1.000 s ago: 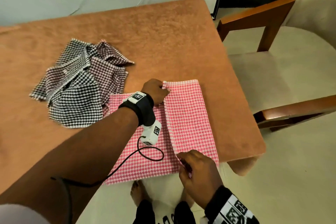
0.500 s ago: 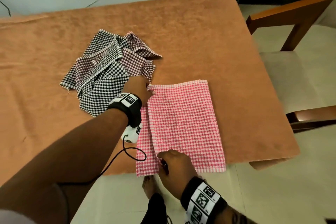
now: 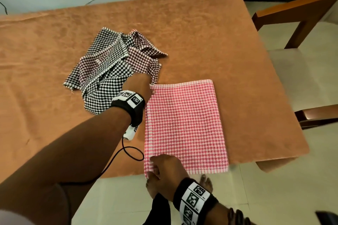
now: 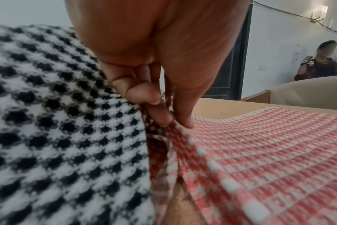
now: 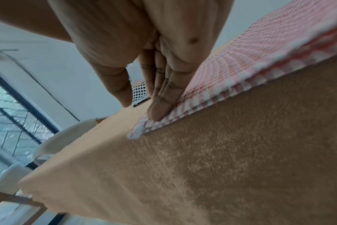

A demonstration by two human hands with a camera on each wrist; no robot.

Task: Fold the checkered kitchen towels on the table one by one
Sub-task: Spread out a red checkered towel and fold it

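The pink checkered towel (image 3: 184, 124) lies folded in half, flat at the near right of the table (image 3: 201, 33), its near edge slightly over the table's front. My left hand (image 3: 151, 90) pinches its far left corner between thumb and forefinger (image 4: 173, 123). My right hand (image 3: 155, 168) rests on its near left corner. Straight fingers (image 5: 158, 112) press on the pink towel (image 5: 260, 45) there, the thumb held apart. A crumpled pile of black-and-white and maroon checkered towels (image 3: 113, 67) lies just left of my left hand, with the black-and-white towel (image 4: 58, 121) touching my left wrist.
A wooden chair (image 3: 301, 14) with a pale seat stands at the table's right side, its armrest (image 3: 320, 115) near the front corner. The wrist camera's black cable (image 3: 131, 151) loops on the table beside the pink towel. A person (image 4: 317, 65) sits far behind.
Both hands carried the towel's free edge leftward over the lower layer; it now lies on the left edge. My right hand went from pinching to pressing flat.
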